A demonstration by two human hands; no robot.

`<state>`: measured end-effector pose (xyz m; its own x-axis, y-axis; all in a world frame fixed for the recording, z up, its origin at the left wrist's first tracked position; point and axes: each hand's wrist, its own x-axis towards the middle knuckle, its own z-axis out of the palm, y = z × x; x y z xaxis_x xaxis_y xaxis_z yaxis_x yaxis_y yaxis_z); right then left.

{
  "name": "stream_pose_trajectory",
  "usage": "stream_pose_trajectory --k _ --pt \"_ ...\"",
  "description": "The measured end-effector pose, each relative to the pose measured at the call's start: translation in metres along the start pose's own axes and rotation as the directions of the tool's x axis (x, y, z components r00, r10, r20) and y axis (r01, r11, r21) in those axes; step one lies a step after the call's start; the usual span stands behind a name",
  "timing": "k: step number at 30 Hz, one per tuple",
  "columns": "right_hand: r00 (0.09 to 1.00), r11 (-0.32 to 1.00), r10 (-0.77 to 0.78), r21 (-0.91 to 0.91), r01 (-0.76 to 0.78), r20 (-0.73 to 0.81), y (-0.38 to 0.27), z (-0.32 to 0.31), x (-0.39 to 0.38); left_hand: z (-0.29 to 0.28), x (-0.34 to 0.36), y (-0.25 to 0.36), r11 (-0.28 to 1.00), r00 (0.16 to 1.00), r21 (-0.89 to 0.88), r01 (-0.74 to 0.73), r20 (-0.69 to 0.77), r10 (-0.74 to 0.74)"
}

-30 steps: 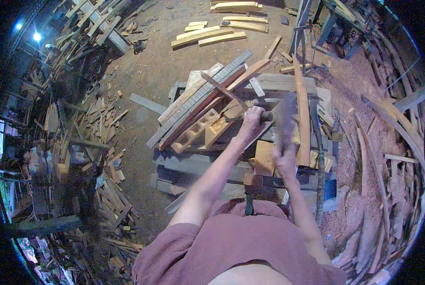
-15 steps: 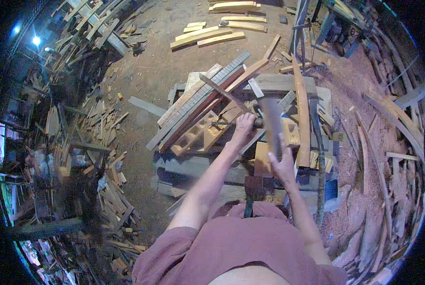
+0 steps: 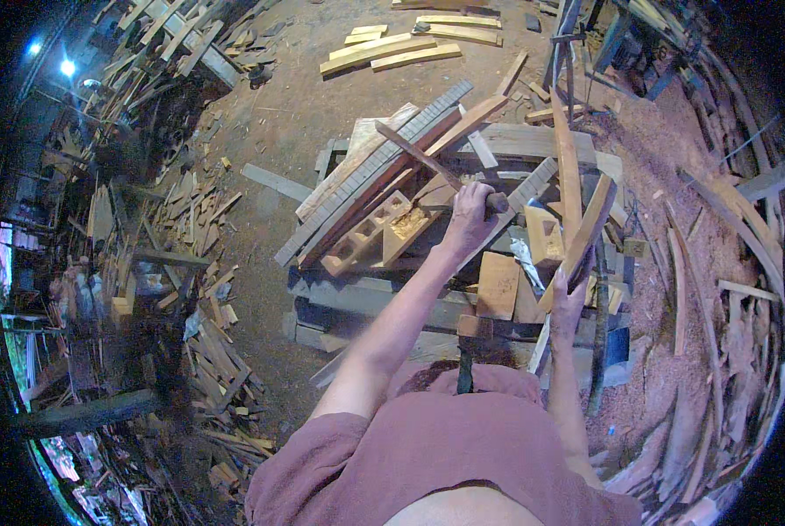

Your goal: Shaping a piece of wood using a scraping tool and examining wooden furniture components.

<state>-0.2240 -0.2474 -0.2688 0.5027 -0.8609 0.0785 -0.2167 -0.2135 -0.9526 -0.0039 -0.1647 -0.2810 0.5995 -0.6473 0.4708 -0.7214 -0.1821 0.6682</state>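
Note:
My left hand [image 3: 470, 213] is closed around a tool; a thick, dark, rounded handle end [image 3: 496, 202] sticks out beside the fist, while the rest of it cannot be made out. Just left of that hand lie a wooden piece with several squarish hollows [image 3: 366, 235] and a board with yellowish chips [image 3: 408, 225]. My right hand [image 3: 569, 298] grips the lower end of a long wooden billet [image 3: 590, 230], which slants up and to the right. Between my hands are a flat wooden block [image 3: 497, 285] and a hollowed wooden block [image 3: 544, 235]. A thin stick [image 3: 414, 153] crosses the long boards ahead.
Long boards [image 3: 371, 180] lie slantwise over a low bench of grey planks [image 3: 384, 302]. A tall plank [image 3: 566, 167] stands right of centre. Several pale curved strips [image 3: 379, 54] rest on the ground ahead. Wood scraps [image 3: 217, 342] pile up left; shavings and timber [image 3: 673, 263] cover the right.
The billet in my right hand has swung from the middle out to the right, leaving my left fist's area. My left hand has risen slightly to the right, still gripping the tool.

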Motion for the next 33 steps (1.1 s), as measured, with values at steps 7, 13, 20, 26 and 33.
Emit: stream_pose_trajectory --k 7,13,20,26,33 --pt "0.994 0.994 0.108 0.000 -0.108 -0.001 -0.022 -0.008 0.002 0.004 -0.005 -0.004 0.998 0.998 0.024 0.059 0.001 -0.059" --pt "0.991 0.984 0.136 0.116 -0.137 0.023 -0.049 -0.013 0.003 -0.003 -0.001 -0.008 1.000 1.000 -0.027 0.016 -0.014 -0.017" --pt "0.998 0.995 -0.068 0.079 0.069 -0.015 -0.075 -0.008 0.008 -0.003 0.003 -0.015 1.000 0.997 -0.011 0.000 -0.072 0.000" --pt "0.995 0.976 -0.086 0.198 0.093 -0.039 -0.069 -0.001 0.012 0.004 0.004 -0.010 1.000 0.998 -0.025 0.009 -0.055 -0.010" --pt "0.842 0.902 0.018 -0.372 0.220 0.540 -0.046 0.032 0.005 0.004 -0.006 -0.021 0.996 0.999 0.078 0.038 -0.011 -0.037"
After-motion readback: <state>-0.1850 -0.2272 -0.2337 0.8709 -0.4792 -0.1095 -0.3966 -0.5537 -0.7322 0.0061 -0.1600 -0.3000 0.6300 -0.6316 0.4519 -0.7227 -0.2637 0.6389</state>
